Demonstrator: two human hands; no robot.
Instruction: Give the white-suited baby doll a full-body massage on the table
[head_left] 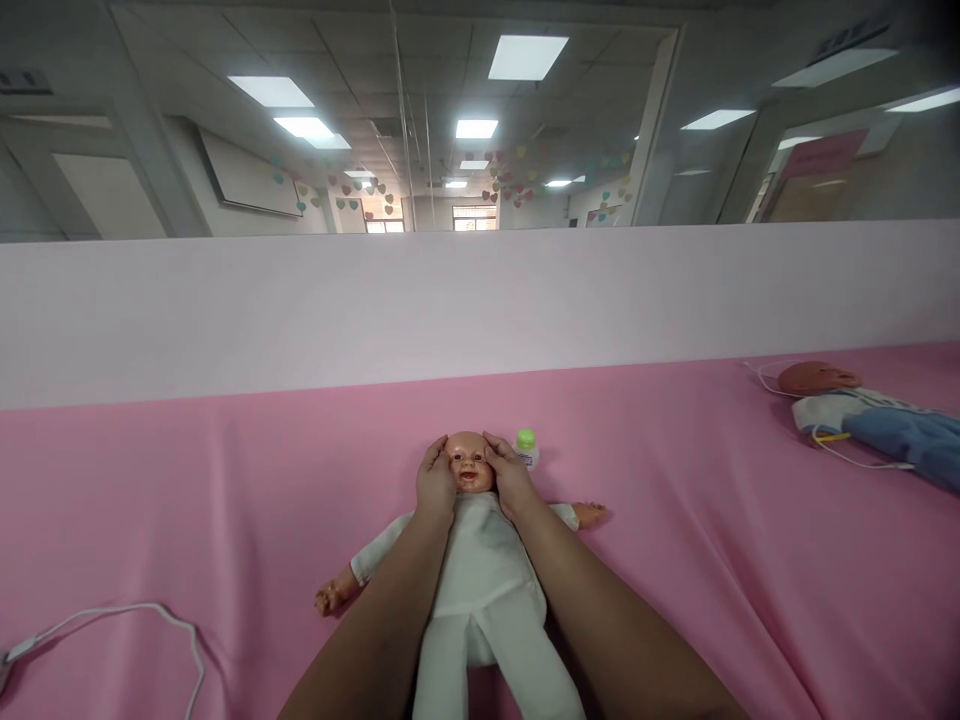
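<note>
Hands (436,484) (512,480), loosely open, cup the doll's head (469,464) beside a green-capped bottle (527,456).

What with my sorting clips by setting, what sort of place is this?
Probably a training room, perhaps for infant care: a doll in white and a second doll in blue lie on pink cloth, and a whiteboard-like panel shows in the background.
</note>
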